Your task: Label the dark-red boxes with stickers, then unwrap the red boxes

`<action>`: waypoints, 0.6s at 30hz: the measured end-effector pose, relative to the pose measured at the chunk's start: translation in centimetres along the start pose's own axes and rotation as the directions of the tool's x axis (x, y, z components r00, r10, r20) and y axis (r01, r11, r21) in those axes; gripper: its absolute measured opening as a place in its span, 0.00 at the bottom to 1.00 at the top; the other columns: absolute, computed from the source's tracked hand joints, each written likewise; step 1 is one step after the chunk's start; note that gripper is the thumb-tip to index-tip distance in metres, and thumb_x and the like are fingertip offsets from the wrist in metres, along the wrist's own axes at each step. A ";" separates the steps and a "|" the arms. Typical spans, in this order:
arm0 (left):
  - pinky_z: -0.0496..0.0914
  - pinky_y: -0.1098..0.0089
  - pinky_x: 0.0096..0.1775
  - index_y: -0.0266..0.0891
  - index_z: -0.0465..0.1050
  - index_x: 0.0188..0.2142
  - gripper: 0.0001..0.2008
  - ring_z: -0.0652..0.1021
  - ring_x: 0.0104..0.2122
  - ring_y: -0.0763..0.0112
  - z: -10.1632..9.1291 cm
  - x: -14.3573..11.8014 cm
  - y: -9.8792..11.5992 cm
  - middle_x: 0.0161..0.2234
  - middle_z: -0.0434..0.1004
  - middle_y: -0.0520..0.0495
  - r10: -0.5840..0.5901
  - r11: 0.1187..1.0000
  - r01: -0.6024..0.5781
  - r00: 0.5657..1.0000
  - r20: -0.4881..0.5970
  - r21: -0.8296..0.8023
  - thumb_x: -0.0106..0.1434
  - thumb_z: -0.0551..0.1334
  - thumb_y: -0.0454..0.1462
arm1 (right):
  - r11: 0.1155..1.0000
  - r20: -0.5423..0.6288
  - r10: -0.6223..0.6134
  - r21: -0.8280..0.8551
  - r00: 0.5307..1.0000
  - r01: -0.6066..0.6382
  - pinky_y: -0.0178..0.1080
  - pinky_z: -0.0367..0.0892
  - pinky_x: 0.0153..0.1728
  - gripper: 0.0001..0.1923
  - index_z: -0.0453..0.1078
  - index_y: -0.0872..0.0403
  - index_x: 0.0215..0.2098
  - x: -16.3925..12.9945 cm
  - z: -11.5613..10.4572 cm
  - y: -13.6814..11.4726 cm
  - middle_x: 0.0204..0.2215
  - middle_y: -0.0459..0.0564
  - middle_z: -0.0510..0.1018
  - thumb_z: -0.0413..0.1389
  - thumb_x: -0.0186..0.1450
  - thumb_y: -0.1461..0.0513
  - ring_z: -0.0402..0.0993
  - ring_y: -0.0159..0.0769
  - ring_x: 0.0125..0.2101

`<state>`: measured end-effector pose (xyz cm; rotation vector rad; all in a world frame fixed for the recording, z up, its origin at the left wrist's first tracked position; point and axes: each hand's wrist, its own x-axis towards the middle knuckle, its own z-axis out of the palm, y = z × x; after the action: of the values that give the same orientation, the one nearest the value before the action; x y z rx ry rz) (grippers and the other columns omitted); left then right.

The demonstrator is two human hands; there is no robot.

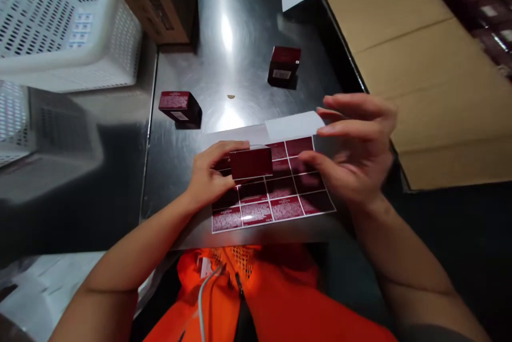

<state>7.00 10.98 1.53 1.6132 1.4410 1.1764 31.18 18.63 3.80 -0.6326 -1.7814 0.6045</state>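
Note:
My left hand [211,174] is closed around a small maroon box [252,163], whose plain dark face points up toward me. Under it lies a sheet of maroon stickers [285,205] with white lines between them, several printed with fine text. A blank white strip [294,125] runs along the sheet's far edge. Above the right side of the sheet, my right hand [356,144] has its thumb and fingers spread apart, and I see nothing held between them. The thumb is slightly blurred, close over the stickers. The left hand's far fingertips are partly hidden by the box.
Two more maroon boxes, one at left [180,109] and one farther back [284,66], stand on the metal table [240,32]. White perforated baskets [116,59] and a cardboard box [160,6] are at left. Cardboard flaps [412,59] border the right, beside many packed maroon boxes [480,0].

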 end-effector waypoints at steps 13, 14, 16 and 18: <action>0.76 0.66 0.49 0.42 0.80 0.46 0.17 0.82 0.45 0.63 0.5 -0.3 0.0 0.44 0.85 0.45 0.091 0.989 -0.096 0.995 0.047 0.110 0.57 0.73 0.39 | 0.729 0.425 0.520 0.231 0.741 -0.644 0.39 0.80 0.39 0.24 0.65 0.48 0.53 -0.8 0.8 -0.6 0.26 0.42 0.79 0.67 0.62 0.57 0.83 0.41 0.43; 0.76 0.67 0.48 0.42 0.79 0.47 0.17 0.83 0.45 0.63 0.5 -0.3 -0.1 0.44 0.85 0.46 0.113 0.986 -0.119 0.992 0.055 0.121 0.58 0.73 0.39 | 0.709 0.433 0.534 0.238 0.726 -0.664 0.40 0.80 0.42 0.27 0.63 0.48 0.53 -0.9 0.9 -0.6 0.25 0.41 0.79 0.68 0.61 0.57 0.82 0.42 0.46; 0.77 0.68 0.47 0.42 0.78 0.48 0.18 0.83 0.45 0.65 0.5 -0.4 -0.3 0.44 0.85 0.46 0.171 0.974 -0.179 0.983 0.064 0.138 0.58 0.73 0.39 | 0.612 0.441 0.603 0.279 0.665 -0.740 0.40 0.80 0.45 0.28 0.60 0.48 0.52 -0.9 1.2 -0.9 0.25 0.40 0.78 0.69 0.60 0.58 0.81 0.42 0.50; 0.77 0.68 0.48 0.41 0.78 0.49 0.18 0.83 0.45 0.66 0.5 -0.4 -0.4 0.45 0.85 0.46 0.220 0.962 -0.228 0.973 0.066 0.153 0.58 0.73 0.37 | 0.507 0.443 0.668 0.316 0.597 -0.802 0.41 0.79 0.47 0.29 0.59 0.47 0.51 -0.8 1.4 -1.3 0.25 0.40 0.78 0.69 0.59 0.60 0.80 0.41 0.51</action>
<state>7.34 10.69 0.86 1.9446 1.3783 1.1604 29.85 16.98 3.77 -0.9955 -1.4126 1.7739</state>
